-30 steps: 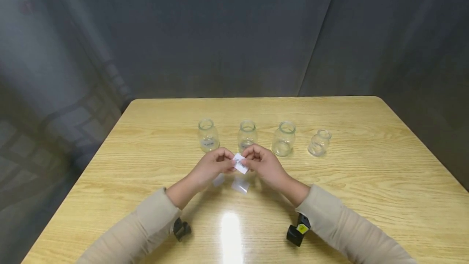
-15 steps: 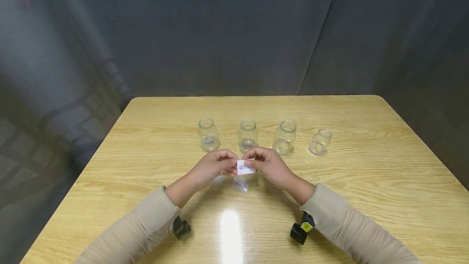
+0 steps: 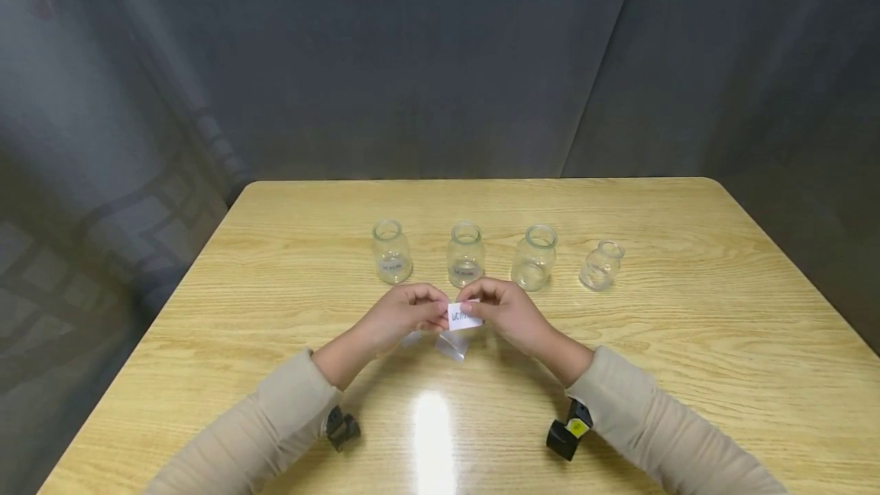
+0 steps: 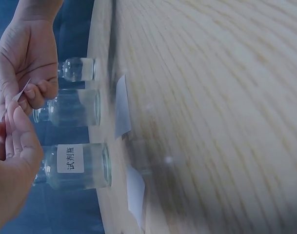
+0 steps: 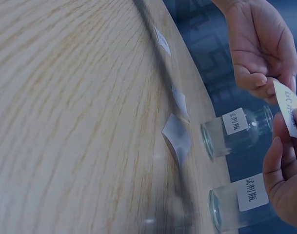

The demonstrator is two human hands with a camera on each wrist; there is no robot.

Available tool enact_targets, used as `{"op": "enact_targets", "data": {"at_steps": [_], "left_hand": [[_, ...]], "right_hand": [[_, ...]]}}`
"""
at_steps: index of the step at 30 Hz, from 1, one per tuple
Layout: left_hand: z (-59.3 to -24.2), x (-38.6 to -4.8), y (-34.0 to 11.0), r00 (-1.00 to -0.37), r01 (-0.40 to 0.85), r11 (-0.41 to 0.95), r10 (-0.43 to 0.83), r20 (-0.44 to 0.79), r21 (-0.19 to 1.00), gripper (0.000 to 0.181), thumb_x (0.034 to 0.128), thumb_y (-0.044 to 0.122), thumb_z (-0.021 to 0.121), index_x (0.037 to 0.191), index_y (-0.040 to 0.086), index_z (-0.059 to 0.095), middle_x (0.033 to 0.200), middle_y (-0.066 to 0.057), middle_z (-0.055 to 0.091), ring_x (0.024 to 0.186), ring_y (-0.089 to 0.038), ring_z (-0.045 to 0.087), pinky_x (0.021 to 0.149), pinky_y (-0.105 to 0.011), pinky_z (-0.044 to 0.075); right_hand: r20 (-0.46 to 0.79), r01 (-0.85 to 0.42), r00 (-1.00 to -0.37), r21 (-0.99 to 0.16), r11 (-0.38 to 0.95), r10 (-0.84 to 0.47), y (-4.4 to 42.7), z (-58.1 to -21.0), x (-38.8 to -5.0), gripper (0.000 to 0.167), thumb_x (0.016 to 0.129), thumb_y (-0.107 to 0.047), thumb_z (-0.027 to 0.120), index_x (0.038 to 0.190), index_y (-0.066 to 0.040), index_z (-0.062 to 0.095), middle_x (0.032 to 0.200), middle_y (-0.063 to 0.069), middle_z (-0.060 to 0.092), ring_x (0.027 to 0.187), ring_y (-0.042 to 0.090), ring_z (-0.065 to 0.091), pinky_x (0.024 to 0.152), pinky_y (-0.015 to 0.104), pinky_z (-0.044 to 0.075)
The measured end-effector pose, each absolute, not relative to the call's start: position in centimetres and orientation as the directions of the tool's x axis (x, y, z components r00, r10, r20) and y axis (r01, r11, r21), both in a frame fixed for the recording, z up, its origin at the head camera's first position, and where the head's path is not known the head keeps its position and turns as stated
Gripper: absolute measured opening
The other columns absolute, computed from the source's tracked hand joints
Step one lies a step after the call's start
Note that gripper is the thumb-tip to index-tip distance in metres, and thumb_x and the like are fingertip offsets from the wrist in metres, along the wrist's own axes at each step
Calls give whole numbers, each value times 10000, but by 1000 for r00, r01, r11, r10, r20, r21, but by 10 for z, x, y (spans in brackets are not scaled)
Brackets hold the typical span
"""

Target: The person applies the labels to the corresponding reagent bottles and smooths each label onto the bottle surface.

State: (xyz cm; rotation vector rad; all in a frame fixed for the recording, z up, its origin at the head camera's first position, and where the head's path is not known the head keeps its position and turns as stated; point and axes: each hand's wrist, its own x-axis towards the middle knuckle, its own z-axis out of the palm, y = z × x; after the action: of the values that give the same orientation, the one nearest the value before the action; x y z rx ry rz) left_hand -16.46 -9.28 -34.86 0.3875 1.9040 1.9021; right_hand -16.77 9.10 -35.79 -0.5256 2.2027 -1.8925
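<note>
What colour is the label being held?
The label is white with dark writing, clearest in the right wrist view.

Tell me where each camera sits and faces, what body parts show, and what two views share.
Head: head-worn, facing forward and down over the wooden table; left hand, right hand, sleeves show.
Left wrist: worn there, facing forward at three glass jars, picture turned sideways; both hands show.
Right wrist: worn there, facing forward at two labelled jars, also turned sideways; both hands show.
Shared: both wrist views include the paper label between the hands.
</note>
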Motion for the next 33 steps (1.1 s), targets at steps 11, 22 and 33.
{"op": "enact_targets", "data": {"at_steps": [11, 22, 33], "left_hand": [[-357, -167, -90, -908, -126, 94, 391, -153, 988, 164, 802, -17, 535, 906, -144, 527, 750, -89, 589, 678, -139, 577, 756, -386, 473], [-361, -165, -87, -905, -91, 182, 396, -158, 979, 153, 802, 60, 564, 893, -63, 568, 784, -76, 583, 732, -156, 570, 756, -348, 475], [-361, -166, -83, -889, -61, 182, 437, -136, 981, 184, 788, 99, 604, 884, -56, 576, 812, -48, 585, 777, -136, 550, 770, -325, 465]], "right_hand": [[79, -135, -972, -958, 251, -221, 93, -363, -166, 136, 744, 11, 616, 845, 42, 532, 742, 69, 522, 651, 158, 466, 544, 217, 436], [84, -172, -945, -950, 262, -316, 92, -367, -160, 179, 735, -53, 652, 851, 18, 537, 791, 74, 565, 713, 172, 527, 615, 245, 465], [63, -164, -920, -958, 237, -386, 88, -366, -157, 220, 758, -74, 642, 897, 39, 516, 835, 95, 571, 761, 189, 556, 657, 255, 478]]}}
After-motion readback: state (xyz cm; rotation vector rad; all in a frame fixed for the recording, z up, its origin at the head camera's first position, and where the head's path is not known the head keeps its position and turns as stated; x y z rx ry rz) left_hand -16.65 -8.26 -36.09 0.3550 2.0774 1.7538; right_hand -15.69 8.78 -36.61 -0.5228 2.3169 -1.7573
